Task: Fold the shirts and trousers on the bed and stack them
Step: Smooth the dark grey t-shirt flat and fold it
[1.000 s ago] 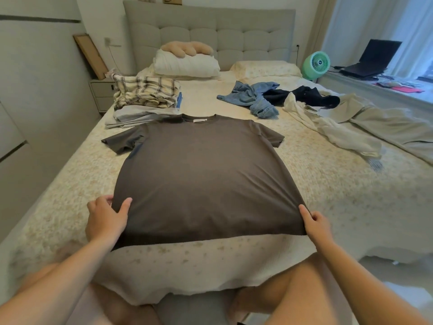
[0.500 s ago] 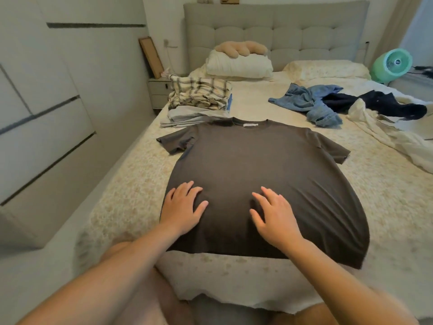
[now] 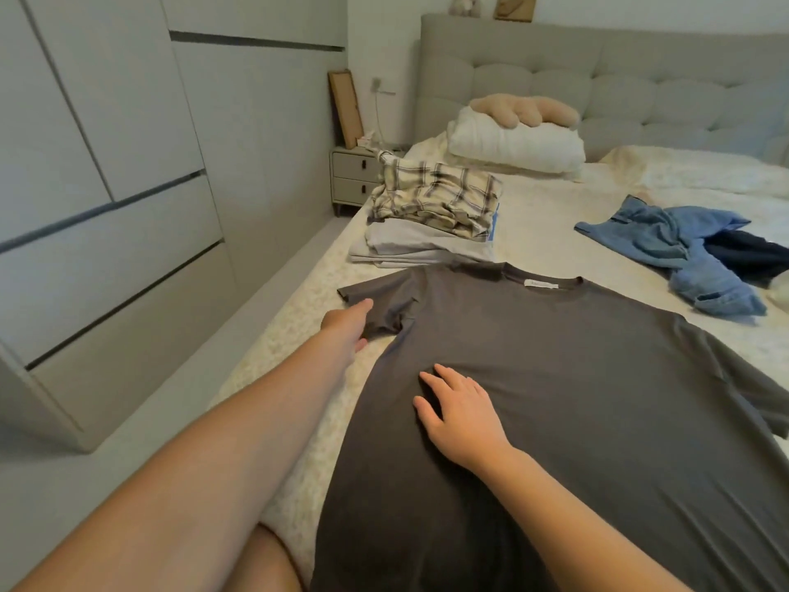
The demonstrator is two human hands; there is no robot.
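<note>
A dark grey T-shirt (image 3: 576,378) lies spread flat, neck away from me, on the bed (image 3: 550,215). My left hand (image 3: 346,326) reaches out to its left sleeve and pinches the sleeve's edge, which bunches at my fingers. Resting flat on the shirt's left chest area is my right hand (image 3: 461,412), fingers spread. Beyond the collar sits a stack of folded clothes (image 3: 431,215) with a plaid shirt on top. Crumpled blue jeans (image 3: 674,249) and a dark garment (image 3: 747,254) lie at the far right.
White pillows (image 3: 516,143) and a padded headboard stand at the bed's far end. A nightstand (image 3: 352,177) is beside the bed at the left. Wardrobe doors (image 3: 106,207) line the left wall, with a narrow floor strip between them and the bed.
My head has turned left. My left hand moved from the shirt's lower body out to the left sleeve and took hold of it. The right hand slid left and stays flat on the shirt.
</note>
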